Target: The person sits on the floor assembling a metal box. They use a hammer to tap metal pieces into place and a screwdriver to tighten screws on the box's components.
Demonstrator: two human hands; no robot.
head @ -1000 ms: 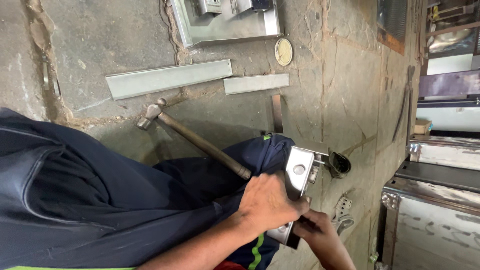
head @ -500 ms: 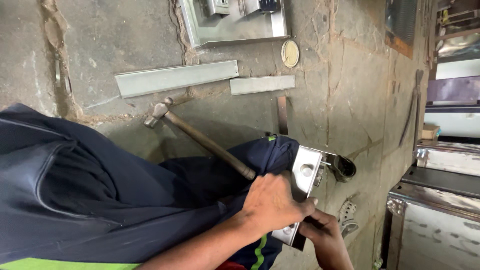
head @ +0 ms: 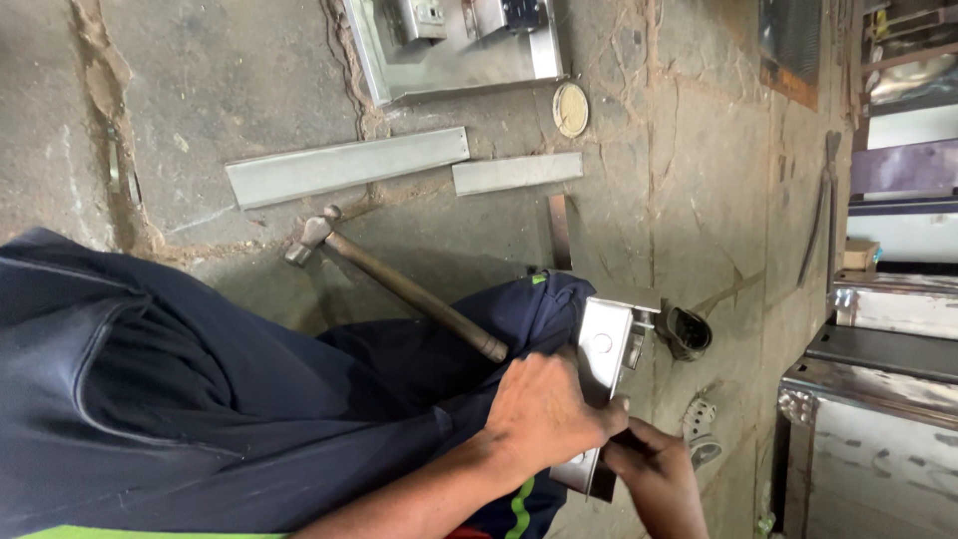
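Observation:
A shiny folded sheet-metal box [head: 605,349] with a round hole in its face rests against my knee in dark blue trousers [head: 299,399]. My left hand [head: 544,409] lies over the box's middle and grips it. My right hand [head: 654,484] comes in from below, its fingers curled at the box's lower end; what sits between those fingers is hidden. A hammer [head: 394,284] with a wooden handle lies on the concrete floor, its handle end just beside my left hand.
Two flat metal strips [head: 344,167] [head: 517,173] and a thin bar [head: 559,232] lie on the cracked floor. A metal panel with fittings [head: 454,60] and a round lid [head: 571,108] are beyond. A dark cup-shaped part [head: 687,332], a sandal [head: 699,424] and steel cabinets [head: 878,399] are at right.
The view has drifted slightly. Both hands stay on the metal box in nearly the same pose, and the hammer has not moved.

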